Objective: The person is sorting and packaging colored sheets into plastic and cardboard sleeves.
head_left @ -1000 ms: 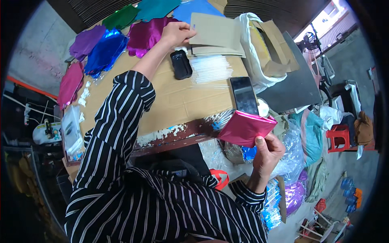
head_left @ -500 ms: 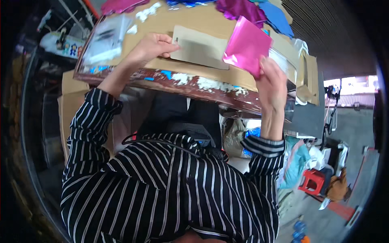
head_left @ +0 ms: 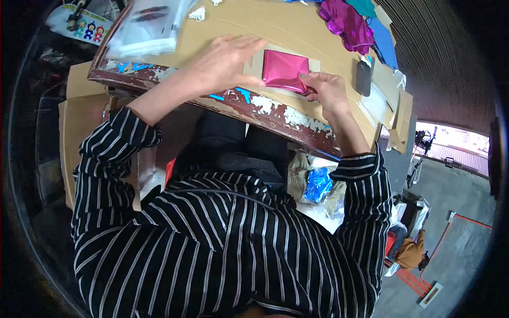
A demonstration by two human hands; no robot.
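Observation:
A shiny pink folded sheet [head_left: 286, 70], foil-like and roughly square, lies over a piece of grey-beige card [head_left: 254, 64]. The card's left and right ends stick out past the pink. My right hand [head_left: 327, 91] pinches the pink sheet's lower right edge between thumb and fingers. At its left side my left hand [head_left: 220, 63] is open, thumb and fingers spread apart, with the thumb tip close to the sheet's lower left corner. Whether that thumb touches the sheet I cannot tell. Both lie near the front edge of the cardboard-covered table [head_left: 233, 24].
Clear plastic bags [head_left: 151, 26] lie at the table's left. Crumpled magenta shiny fabric [head_left: 347, 26] and blue material [head_left: 384, 40] are at the far right, with a dark phone-like object [head_left: 363, 78] nearer. A cardboard box [head_left: 79, 132] stands left; a blue bundle [head_left: 318, 184] sits below the table.
My right hand has brought the pink sheet down and left onto the card. My left hand has let go of the card and moved right, opening beside the sheet. The view has shifted.

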